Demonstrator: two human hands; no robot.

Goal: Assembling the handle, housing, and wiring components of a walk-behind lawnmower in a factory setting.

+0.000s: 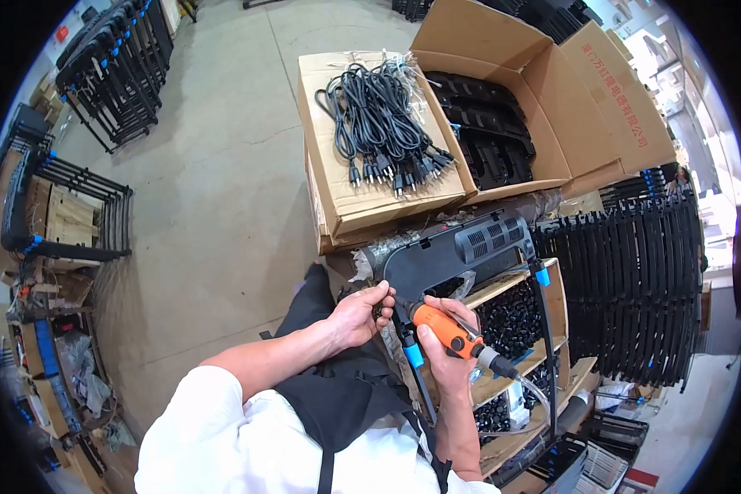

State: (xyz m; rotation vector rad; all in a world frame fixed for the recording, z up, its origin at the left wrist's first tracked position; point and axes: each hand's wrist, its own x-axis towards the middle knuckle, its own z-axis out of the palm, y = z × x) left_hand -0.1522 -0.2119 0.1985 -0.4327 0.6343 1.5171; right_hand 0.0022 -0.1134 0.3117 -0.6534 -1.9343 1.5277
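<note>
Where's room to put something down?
Bare floor stretches between the left black racks and the flat-topped carton. The carton's top has a narrow bare strip beside the cables. Crowded: around the orange tool, inside the open box, among small black parts.

Worn beige floor (210, 185), cluttered shelving (51, 405) at lower left, bright white light (660, 39) at upper right

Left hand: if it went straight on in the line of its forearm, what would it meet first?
Most likely the black vented plastic panel, which lies just ahead of the left hand in the picture. Depth is unclear from this one view, so it might pass above the panel instead.
</note>
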